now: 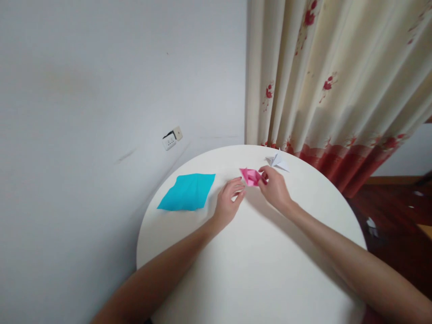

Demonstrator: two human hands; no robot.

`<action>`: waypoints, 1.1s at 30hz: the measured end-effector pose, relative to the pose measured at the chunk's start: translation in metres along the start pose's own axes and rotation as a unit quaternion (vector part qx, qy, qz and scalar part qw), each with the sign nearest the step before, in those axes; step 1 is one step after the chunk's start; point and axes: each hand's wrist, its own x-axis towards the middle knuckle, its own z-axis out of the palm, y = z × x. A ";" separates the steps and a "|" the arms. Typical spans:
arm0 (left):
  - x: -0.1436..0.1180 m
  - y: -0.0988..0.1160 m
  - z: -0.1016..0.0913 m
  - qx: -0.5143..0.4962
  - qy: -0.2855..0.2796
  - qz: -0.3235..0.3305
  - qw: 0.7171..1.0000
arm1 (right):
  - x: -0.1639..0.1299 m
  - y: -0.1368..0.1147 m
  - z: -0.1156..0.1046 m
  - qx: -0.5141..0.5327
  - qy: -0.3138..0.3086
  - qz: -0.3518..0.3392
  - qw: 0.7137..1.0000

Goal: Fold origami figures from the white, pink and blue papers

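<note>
A pink folded paper boat is pinched at its right end by my right hand, above the far half of the round white table. Just left of the boat is my left hand, its fingers curved and a gap showing between thumb and fingertips, with nothing in it. A creased sheet of blue paper lies to the left of my left hand. Beyond my right hand rests a white folded paper piece, close to the table's far edge.
The round white table stands against a white wall with a socket on it. Cream and red flowered curtains hang behind the table's right side. A small white scrap is on the dark floor at right.
</note>
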 end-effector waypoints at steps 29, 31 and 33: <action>0.006 -0.012 -0.001 -0.026 0.022 -0.052 0.998 | -0.045 0.004 0.040 0.177 -0.120 0.189 0.959; 0.007 -0.015 -0.002 -0.064 0.049 -0.092 0.992 | -0.046 0.005 0.042 0.202 -0.131 0.189 0.952; 0.008 -0.018 -0.003 -0.105 0.060 -0.139 0.983 | -0.047 0.004 0.042 0.226 -0.140 0.183 0.946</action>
